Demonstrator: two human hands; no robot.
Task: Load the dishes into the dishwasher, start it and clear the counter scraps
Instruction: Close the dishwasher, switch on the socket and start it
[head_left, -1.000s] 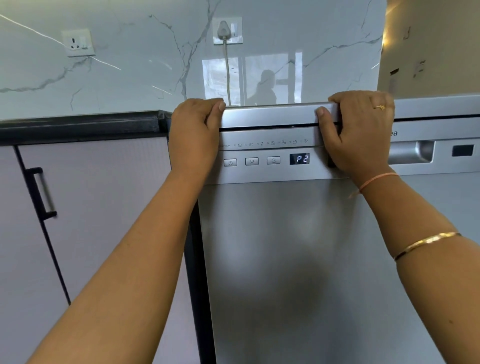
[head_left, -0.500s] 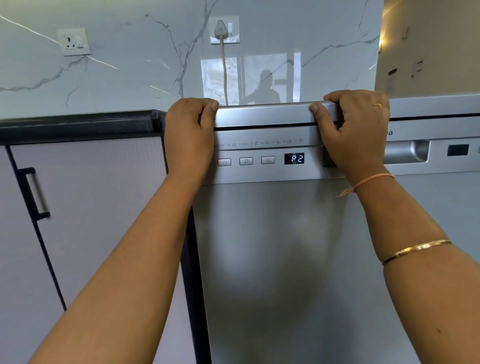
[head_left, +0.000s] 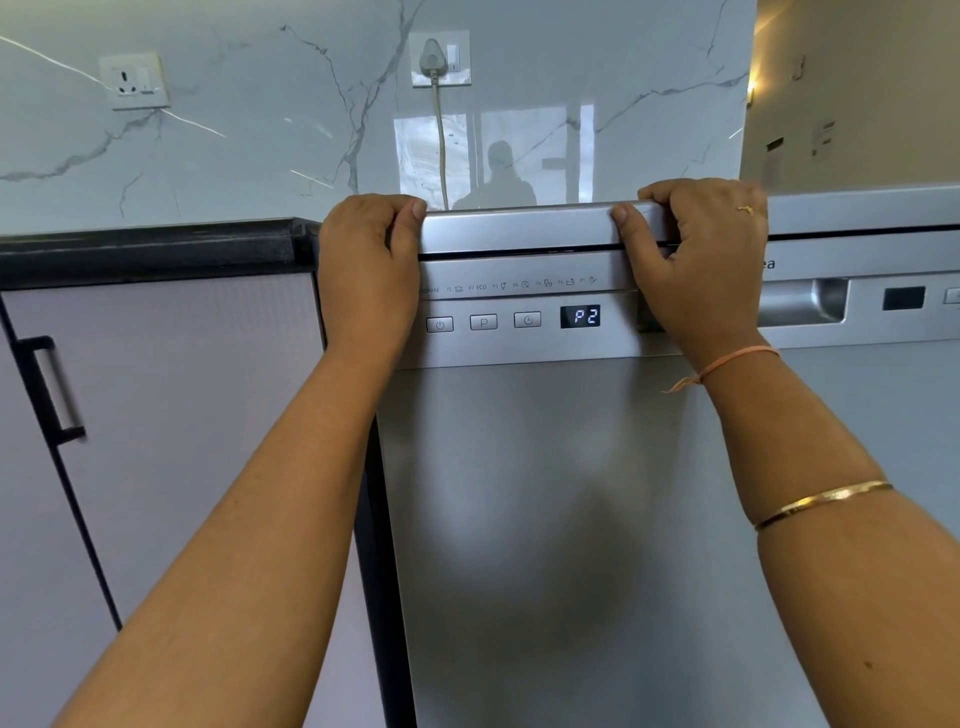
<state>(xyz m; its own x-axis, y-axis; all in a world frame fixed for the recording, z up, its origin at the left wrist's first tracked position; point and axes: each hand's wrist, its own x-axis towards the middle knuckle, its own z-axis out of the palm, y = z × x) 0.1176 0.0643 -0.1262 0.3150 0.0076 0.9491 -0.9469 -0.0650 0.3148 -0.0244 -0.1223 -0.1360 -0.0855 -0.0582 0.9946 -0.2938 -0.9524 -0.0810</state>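
Observation:
A silver dishwasher (head_left: 545, 519) fills the middle of the view, its door closed and upright. The control panel shows three buttons (head_left: 483, 322) and a lit display (head_left: 580, 316) reading P2. My left hand (head_left: 366, 270) grips the top left corner of the dishwasher. My right hand (head_left: 701, 260) is curled over the top edge (head_left: 519, 226), to the right of the display and partly in front of the recessed door handle (head_left: 802, 301). No dishes are visible.
A pale cabinet door with a black handle (head_left: 49, 389) stands to the left under a dark countertop edge (head_left: 150, 249). Behind is a marble wall with an empty socket (head_left: 134, 80) and a plugged-in socket (head_left: 440, 57), its cord dropping behind the dishwasher.
Both hands keep the same grip on the dishwasher top. The view has shifted very slightly; nothing else moved.

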